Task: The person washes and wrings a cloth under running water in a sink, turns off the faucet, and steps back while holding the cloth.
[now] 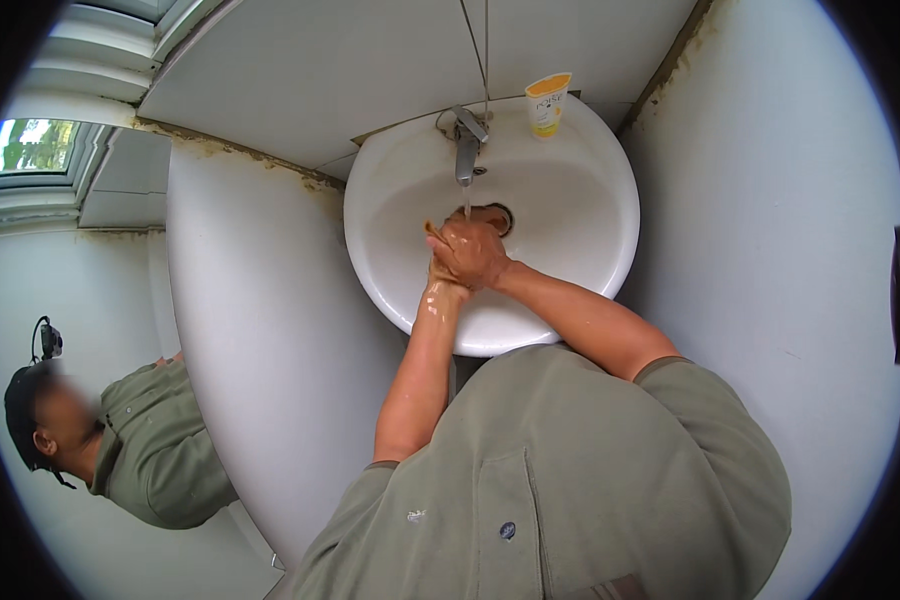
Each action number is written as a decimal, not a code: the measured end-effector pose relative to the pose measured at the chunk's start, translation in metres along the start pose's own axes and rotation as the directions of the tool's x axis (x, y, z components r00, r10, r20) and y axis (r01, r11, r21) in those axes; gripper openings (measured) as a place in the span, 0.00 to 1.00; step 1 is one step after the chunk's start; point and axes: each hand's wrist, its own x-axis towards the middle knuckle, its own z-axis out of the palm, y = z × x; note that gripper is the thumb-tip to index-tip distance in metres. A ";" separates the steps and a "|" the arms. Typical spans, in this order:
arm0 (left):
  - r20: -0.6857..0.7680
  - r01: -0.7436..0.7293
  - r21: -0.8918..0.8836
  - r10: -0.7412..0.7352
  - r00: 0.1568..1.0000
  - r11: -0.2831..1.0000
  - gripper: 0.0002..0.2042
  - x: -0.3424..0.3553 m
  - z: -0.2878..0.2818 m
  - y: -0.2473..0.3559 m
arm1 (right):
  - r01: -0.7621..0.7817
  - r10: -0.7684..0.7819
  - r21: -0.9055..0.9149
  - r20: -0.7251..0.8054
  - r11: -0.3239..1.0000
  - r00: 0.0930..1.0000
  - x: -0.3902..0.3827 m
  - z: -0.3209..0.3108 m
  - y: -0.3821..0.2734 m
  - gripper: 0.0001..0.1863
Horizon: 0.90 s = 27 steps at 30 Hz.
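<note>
Over a white washbasin (pixel 600 225), my two wet hands are pressed together beneath a thin stream of water from the metal tap (pixel 467 150). My right hand (pixel 480 250) lies on top, its fingers curled round my left hand (pixel 442 268). A thumb or finger of the left hand sticks out at the left side; its other fingers are hidden under the right hand. Water shines on the left wrist. Just behind the hands, part of the round drain opening (pixel 508 215) shows. No separate object is visible between the palms.
A white squeeze tube (pixel 547 108) with orange and yellow parts stands upright on the basin's back right rim. White panels (pixel 260 300) rise close on the left, and a pale wall (pixel 770 250) on the right. At far left, a mirror (pixel 100 280) reflects my green shirt.
</note>
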 end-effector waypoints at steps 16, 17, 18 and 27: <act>-0.164 -0.081 0.803 0.349 0.923 0.590 0.34 -0.074 0.028 0.062 | -0.521 0.264 0.801 0.456 0.294 0.850 0.003 -0.090 0.012 0.09; 0.014 -0.243 0.750 0.352 0.936 0.615 0.33 -0.078 0.039 0.065 | -0.521 0.261 0.801 0.457 0.294 0.850 0.006 -0.094 0.008 0.09; 0.043 -0.279 0.693 0.349 0.936 0.665 0.27 -0.077 0.047 0.063 | -0.541 0.259 0.794 0.480 0.278 0.838 0.009 -0.097 0.004 0.08; 0.086 -0.221 0.785 0.252 0.964 0.578 0.15 -0.080 0.048 0.057 | -0.399 0.228 0.917 0.388 0.000 0.893 0.026 -0.139 -0.013 0.08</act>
